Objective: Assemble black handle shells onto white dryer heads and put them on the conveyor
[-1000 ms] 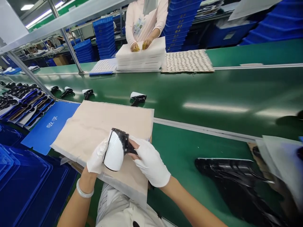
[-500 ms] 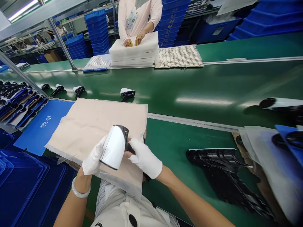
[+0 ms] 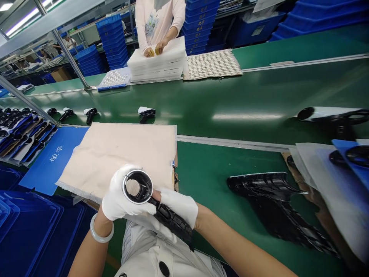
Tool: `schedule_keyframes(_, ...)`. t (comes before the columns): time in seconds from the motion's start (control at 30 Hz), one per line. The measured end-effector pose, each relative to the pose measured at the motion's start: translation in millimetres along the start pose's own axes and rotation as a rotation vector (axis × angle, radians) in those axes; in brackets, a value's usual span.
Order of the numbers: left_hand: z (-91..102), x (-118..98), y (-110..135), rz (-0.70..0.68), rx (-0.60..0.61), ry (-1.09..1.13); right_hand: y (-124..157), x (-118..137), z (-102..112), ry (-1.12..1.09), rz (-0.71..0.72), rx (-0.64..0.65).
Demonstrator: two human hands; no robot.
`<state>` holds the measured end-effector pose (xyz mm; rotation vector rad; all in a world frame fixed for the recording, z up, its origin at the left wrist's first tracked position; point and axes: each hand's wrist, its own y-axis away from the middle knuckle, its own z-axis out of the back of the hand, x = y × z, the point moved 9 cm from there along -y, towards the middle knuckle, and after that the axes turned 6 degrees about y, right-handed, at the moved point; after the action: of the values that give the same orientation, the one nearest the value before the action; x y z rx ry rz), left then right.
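Note:
Both my hands wear white gloves and hold one hair-dryer-shaped part [image 3: 137, 188] over the near edge of a beige cloth pad [image 3: 115, 154]. My left hand [image 3: 118, 202] wraps round its white barrel, whose open round end faces the camera. My right hand [image 3: 178, 206] grips its black handle [image 3: 173, 223], which points down toward my body.
Similar black-and-white parts [image 3: 145, 113] lie spaced along the green conveyor belt [image 3: 230, 100]. A black moulded tray [image 3: 273, 207] lies at right, blue bins [image 3: 25, 227] at left. Across the belt a person in pink [image 3: 158, 23] presses on stacked white foam sheets [image 3: 157, 63].
I have turned the part so its open barrel end faces up at me and the handle swings down toward my body. The parts on the belt have shifted left.

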<state>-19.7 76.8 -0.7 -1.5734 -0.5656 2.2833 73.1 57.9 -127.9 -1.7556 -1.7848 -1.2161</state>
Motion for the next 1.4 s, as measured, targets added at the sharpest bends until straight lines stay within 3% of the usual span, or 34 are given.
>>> schedule_keyframes(0.1, 2.3, 8.9, 4.5, 0.039, -0.079, 0.181, 10.6, 1.7, -15.9, -0.348, 0.002, 0.079)
schedule_keyframes(0.17, 5.2, 9.7, 5.0, 0.000, -0.133, 0.198, 22.8, 18.2, -23.2, -0.552, 0.142, 0.049)
schedule_keyframes(0.23, 6.1, 12.5, 4.7, -0.011, -0.157, 0.200, 36.4, 33.2, -32.0, -0.615, 0.269, 0.025)
schedule_keyframes(0.33, 6.2, 20.1, 5.4, 0.036, -0.182, 0.264, 46.0, 36.4, -40.0, -0.523, 0.272, -0.049)
schedule_keyframes(0.47, 3.3, 23.6, 8.7, 0.076, -0.184, 0.322, 45.3, 29.7, -27.5, -0.439, 0.243, -0.212)
schedule_keyframes(0.7, -0.1, 19.4, 11.1, 0.146, -0.262, 0.240, 41.0, 42.7, -30.7, -0.136, 0.278, -0.187)
schedule_keyframes(0.9, -0.4, 17.4, 10.8, 0.241, -0.319, 0.139, 44.3, 61.8, -11.6, 0.161, 0.432, -0.436)
schedule_keyframes(1.07, -2.3, 13.0, 10.3, 0.257, -0.324, 0.132, 32.6, 44.7, -12.2, 0.193, 0.288, -0.363)
schedule_keyframes(1.23, -1.2, 12.3, 12.3, 0.258, -0.367, 0.126, 29.9, 46.9, -1.0, 0.456, 0.196, -0.519)
schedule_keyframes(1.4, 1.0, 23.2, 18.5, 0.270, -0.398, 0.255, 26.2, 42.0, 3.4, 0.626, 0.138, -0.522)
